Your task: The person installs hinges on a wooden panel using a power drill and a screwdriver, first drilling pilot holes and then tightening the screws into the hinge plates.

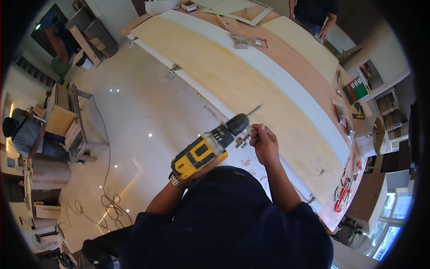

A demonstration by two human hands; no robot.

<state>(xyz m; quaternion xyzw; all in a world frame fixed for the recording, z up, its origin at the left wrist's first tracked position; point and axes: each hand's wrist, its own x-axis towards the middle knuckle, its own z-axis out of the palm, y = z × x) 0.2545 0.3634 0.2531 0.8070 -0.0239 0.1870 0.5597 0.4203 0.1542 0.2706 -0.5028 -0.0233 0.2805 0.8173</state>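
My left hand, mostly hidden, is wrapped round a yellow and black cordless drill. The drill's thin bit points up and right over a long cream panel with white edges. My right hand is just right of the drill's chuck, thumb and fingers pinched together; whatever they hold is too small to make out. Between chuck and fingers shows a metal hinge at the panel's near edge. More hinges sit along that same edge, one of them close to my right forearm.
Plastic bags of small parts lie on the panel. A red-handled tool rests on the table at right. Across the table, a person handles another panel. At left, another person works beside a bench; a cable trails over the floor.
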